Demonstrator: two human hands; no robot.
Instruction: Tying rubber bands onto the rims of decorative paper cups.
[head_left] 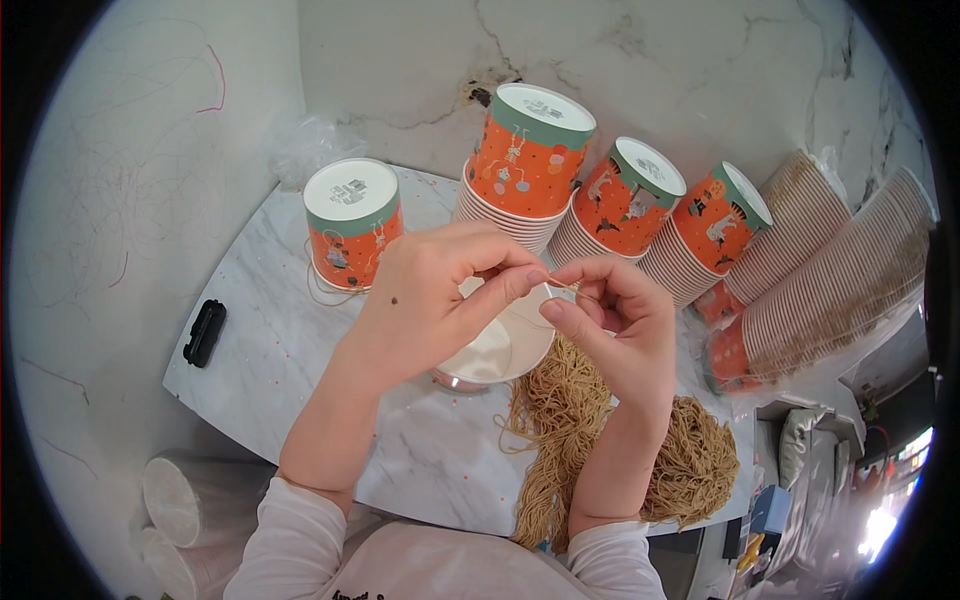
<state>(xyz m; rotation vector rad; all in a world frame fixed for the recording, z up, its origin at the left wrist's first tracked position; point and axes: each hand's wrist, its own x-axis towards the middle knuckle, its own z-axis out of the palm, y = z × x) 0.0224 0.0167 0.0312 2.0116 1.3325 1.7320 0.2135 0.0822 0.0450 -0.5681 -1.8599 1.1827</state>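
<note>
My left hand (440, 290) pinches a thin tan string (560, 284) between thumb and forefinger. Close on its right, my right hand (625, 325) has its fingers bent around the same string, and the fingertips of both hands nearly meet. Below them stands a paper cup (535, 335), mouth up, showing its white inside; my left hand hides part of it. A large bundle of tan string (560, 430) lies right of the cup and passes under my right forearm, with a heaped end (695, 465) beyond the arm.
An upturned orange and green paper cup (350, 225) stands at the far left. Behind are several stacks of such cups (530, 150), and bagged stacks (830, 290) lean at the right. A small black object (205, 333) lies near the left edge of the marbled table (270, 385).
</note>
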